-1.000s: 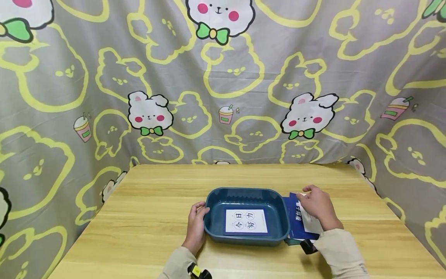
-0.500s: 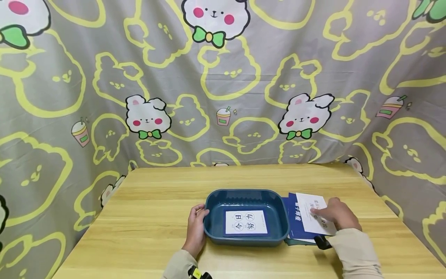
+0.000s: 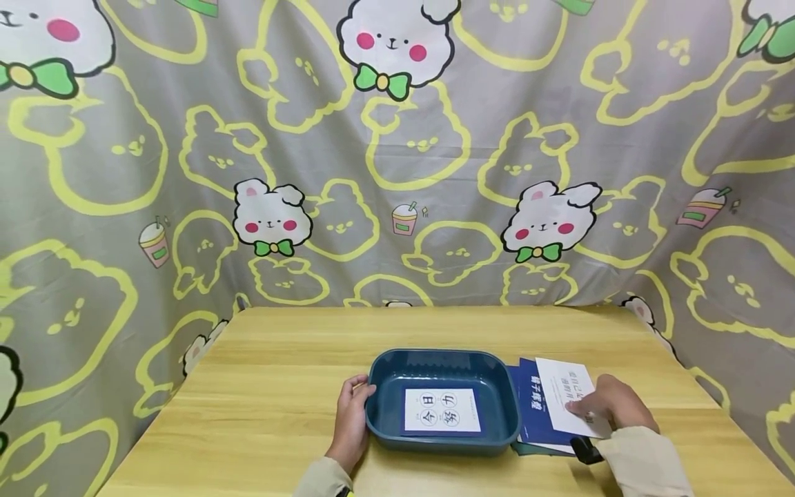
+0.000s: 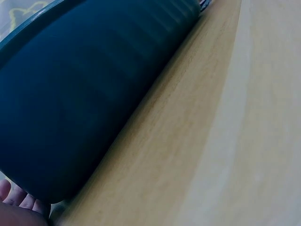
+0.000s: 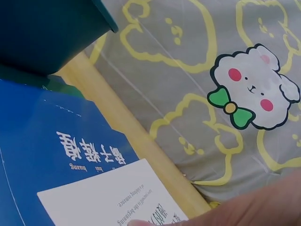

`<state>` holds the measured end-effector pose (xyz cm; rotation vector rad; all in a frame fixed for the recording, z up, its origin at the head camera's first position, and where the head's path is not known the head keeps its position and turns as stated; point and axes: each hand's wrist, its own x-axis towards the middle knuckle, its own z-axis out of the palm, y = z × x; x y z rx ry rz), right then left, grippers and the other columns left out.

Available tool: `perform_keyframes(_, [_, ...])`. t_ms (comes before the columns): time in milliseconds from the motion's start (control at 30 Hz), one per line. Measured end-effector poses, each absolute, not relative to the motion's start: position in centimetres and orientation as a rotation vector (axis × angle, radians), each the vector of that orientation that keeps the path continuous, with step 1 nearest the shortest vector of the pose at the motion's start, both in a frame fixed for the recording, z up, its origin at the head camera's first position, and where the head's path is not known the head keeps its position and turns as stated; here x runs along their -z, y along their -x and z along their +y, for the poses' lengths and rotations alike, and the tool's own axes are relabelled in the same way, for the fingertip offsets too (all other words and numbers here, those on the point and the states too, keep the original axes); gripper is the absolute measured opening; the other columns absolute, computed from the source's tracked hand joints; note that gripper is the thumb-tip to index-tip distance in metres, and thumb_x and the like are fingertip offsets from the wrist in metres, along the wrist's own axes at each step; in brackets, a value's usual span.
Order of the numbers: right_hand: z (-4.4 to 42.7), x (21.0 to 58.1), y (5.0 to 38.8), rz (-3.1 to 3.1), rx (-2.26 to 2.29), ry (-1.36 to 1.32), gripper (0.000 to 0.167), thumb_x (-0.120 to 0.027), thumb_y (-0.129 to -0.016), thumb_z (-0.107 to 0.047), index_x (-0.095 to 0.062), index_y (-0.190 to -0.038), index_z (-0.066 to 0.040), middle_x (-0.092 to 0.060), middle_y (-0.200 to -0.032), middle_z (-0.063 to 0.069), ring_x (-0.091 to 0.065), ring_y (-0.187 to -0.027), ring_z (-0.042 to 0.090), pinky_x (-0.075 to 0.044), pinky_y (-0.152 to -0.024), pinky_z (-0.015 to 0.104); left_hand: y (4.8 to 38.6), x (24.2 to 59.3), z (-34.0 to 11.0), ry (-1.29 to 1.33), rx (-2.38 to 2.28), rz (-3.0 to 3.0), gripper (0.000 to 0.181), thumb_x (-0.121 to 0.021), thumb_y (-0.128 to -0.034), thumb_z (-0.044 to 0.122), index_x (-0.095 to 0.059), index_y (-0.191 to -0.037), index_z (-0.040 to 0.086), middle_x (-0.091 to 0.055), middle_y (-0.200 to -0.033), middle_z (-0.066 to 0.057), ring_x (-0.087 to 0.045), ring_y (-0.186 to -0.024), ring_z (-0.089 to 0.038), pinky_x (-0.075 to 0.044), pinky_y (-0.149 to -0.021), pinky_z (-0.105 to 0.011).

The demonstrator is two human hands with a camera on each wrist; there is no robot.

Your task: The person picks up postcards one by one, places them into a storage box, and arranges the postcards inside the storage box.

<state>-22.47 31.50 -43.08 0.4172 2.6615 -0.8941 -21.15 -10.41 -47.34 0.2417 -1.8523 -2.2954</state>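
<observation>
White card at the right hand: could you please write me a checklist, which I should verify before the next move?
1. Left hand at the tray: ok, on its left end.
2. Tray resting on the table: ok.
3. Right hand at the white card: ok, over its right side.
4. White card gripped from underneath: cannot tell, underside hidden.
5. White card clear of the pile: not ok, it overlaps the blue card.
6. Tray empty: not ok, a blue-bordered card lies inside.

Card point(image 3: 442, 409) in tray point(image 3: 444, 446), card pile point(image 3: 554, 400) just right of tray, perhaps against it.
</observation>
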Motion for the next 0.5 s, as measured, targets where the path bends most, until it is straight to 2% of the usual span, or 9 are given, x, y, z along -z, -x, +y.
perform_keyframes(200, [31.9, 44.2, 21.9, 2.654, 0.923, -0.428, 0.071, -0.083, -0.075, -0.031, -0.041, -0.100, 0.020, -0.048, -0.085, 0.023, -0.050, -0.080, 0.035, -0.046, -0.071, 0.043, 20.7, 47.9, -10.4, -0.257, 2.323, -1.844, 0.027, -0.052, -0.0913, 0.004, -0.047, -0.117, -0.005, -0.055, -0.120, -0.018, -0.055, -0.104, -0.022, -0.046, -0.084, -0.028])
perform_keyframes(300, [32.2, 44.5, 21.8, 2.648, 0.973, -0.428, 0.071, -0.084, -0.072, -0.032, -0.043, -0.099, 0.020, -0.051, -0.084, 0.023, -0.052, -0.079, 0.033, -0.046, -0.070, 0.042, 20.6, 48.0, -10.5, -0.248, 2.342, -1.824, 0.027, -0.053, -0.0908, 0.003, -0.047, -0.116, -0.005, -0.057, -0.116, -0.015, -0.056, -0.101, -0.020, -0.047, -0.083, -0.029])
perform_keyframes(367, [32.3, 44.6, 21.9, 2.637, 1.038, -0.414, 0.063, -0.084, -0.072, -0.030, -0.048, -0.095, 0.017, -0.055, -0.081, 0.019, -0.056, -0.075, 0.029, -0.047, -0.067, 0.039, 20.6, 48.1, -10.5, -0.244, 2.351, -1.810, 0.027, -0.053, -0.0903, 0.003, -0.047, -0.116, -0.005, -0.058, -0.113, -0.014, -0.057, -0.099, -0.019, -0.048, -0.083, -0.028])
perform_keyframes(500, [32.5, 44.8, 22.0, 2.606, 1.177, -0.364, 0.037, -0.078, -0.077, -0.020, -0.060, -0.088, 0.010, -0.060, -0.076, 0.011, -0.060, -0.065, 0.021, -0.049, -0.060, 0.034, 20.7, 48.2, -10.6, -0.247, 2.352, -1.802, 0.027, -0.053, -0.0896, 0.003, -0.047, -0.115, -0.005, -0.058, -0.111, -0.013, -0.057, -0.098, -0.019, -0.048, -0.082, -0.028])
